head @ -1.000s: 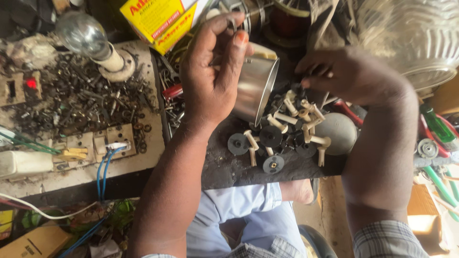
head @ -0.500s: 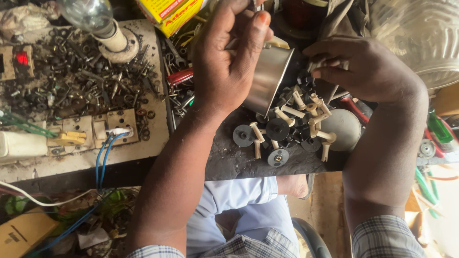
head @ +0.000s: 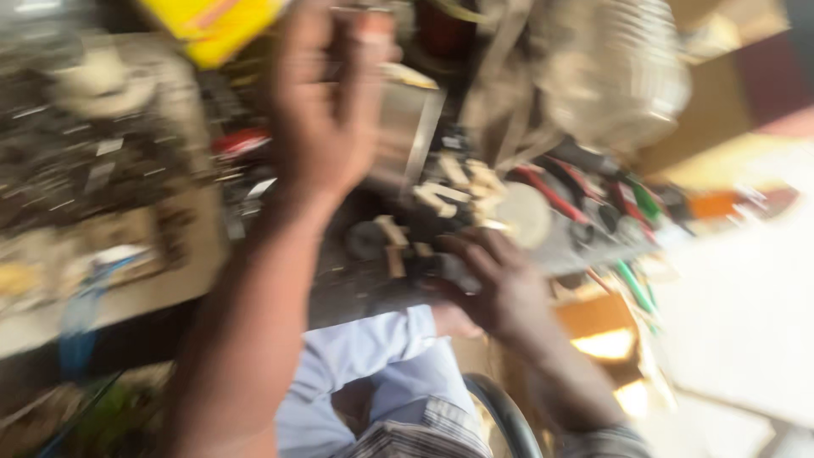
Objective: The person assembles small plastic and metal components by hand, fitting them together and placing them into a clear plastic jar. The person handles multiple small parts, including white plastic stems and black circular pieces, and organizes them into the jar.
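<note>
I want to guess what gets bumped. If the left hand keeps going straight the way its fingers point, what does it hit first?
The left hand points up the picture, toward the far side of the bench. The picture is blurred, but the shiny metal can beside its fingertips looks closest, so probably that first. Depth is hard to judge.

metal can (head: pixel 407 127) and pegs (head: pixel 449 191) crowd bench, little room

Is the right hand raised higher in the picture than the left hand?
No, the right hand is low at the bench edge, while the left hand is raised near the yellow box.
</note>
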`<state>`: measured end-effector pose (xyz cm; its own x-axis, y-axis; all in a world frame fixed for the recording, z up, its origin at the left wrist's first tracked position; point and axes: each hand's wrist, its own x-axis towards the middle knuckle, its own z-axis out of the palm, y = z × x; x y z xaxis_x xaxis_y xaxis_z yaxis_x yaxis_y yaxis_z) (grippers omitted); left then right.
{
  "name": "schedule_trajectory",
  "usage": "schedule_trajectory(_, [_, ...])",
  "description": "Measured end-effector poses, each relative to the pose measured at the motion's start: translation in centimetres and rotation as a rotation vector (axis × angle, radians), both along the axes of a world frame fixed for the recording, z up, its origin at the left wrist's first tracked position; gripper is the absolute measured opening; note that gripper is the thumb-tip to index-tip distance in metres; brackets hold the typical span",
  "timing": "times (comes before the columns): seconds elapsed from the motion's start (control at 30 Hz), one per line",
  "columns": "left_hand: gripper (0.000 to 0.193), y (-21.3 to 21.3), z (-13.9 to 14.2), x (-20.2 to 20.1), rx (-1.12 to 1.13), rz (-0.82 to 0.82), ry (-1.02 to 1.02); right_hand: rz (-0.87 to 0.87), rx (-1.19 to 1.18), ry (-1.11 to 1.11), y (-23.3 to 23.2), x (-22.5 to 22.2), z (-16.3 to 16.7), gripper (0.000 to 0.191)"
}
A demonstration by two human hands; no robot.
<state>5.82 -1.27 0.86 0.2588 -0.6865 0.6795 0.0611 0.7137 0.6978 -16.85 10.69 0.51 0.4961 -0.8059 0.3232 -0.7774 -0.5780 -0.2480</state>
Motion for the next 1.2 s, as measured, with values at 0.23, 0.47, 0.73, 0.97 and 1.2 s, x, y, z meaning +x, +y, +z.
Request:
schedule_trajectory(0.23, [0.025,0.9,1.1,0.8,0.051,-0.005,-0.080,-0.021,-0.015,-0.223,2.3,-0.7,-3.1,0.043])
schedule_trajectory(0.47, [0.027,1.0,1.2,0.6,0.030,0.011,-0.133,0.152,0.025,-0.420,1.8,-1.5,-2.8,0.030])
schedule_trajectory(0.73, [0.020,0.4,0.3,-0.3,0.003,0.103,-0.295,0.193,-0.047,-0.977,-4.6,-2.2,1.7,0.026])
schedule_trajectory(0.97, [0.025,0.2,0.3,0.3,0.018,0.153,-0.318,0.287,0.053,-1.101,-14.6,1.5,6.2,0.028])
schedule_trajectory(1.2, [0.052,0.4,0.5,-0.1,0.032,0.027,-0.345,0.317,0.269,-1.217,-15.7,1.6,3.3,0.031])
